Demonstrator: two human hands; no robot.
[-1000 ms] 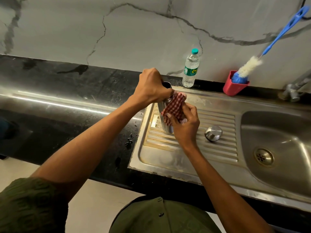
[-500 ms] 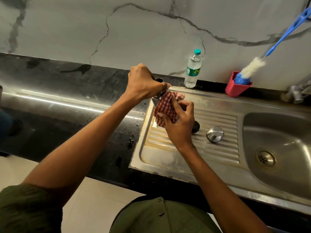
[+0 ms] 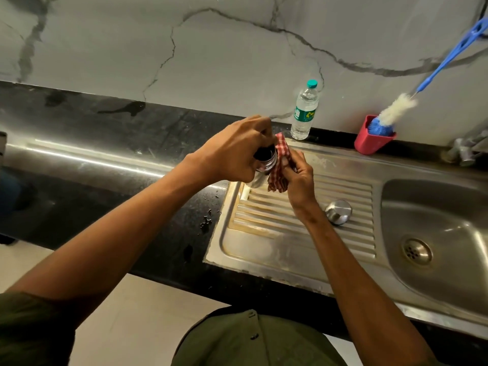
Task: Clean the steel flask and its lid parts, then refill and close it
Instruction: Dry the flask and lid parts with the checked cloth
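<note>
The steel flask [image 3: 265, 165] is tilted with its open dark mouth toward me, above the left end of the draining board. My left hand [image 3: 232, 151] grips it around the neck and rim. My right hand [image 3: 297, 178] presses a red-and-white checked cloth [image 3: 280, 165] against the flask's right side. Most of the flask's body is hidden behind my hands and the cloth. A round steel lid cap [image 3: 338, 211] lies on the ribbed draining board, just right of my right wrist.
A plastic water bottle [image 3: 303, 114] with a teal cap stands by the wall. A red holder [image 3: 371, 140] carries a blue-handled bottle brush [image 3: 396, 112]. The sink basin [image 3: 435, 233] lies right, tap [image 3: 464, 151] behind. Black counter [image 3: 105, 180] stretches left, with water drops.
The flask has tipped so that its open mouth faces me. The cloth has moved up to the flask's neck. The dark part seen near my right hand half a second ago is hidden now.
</note>
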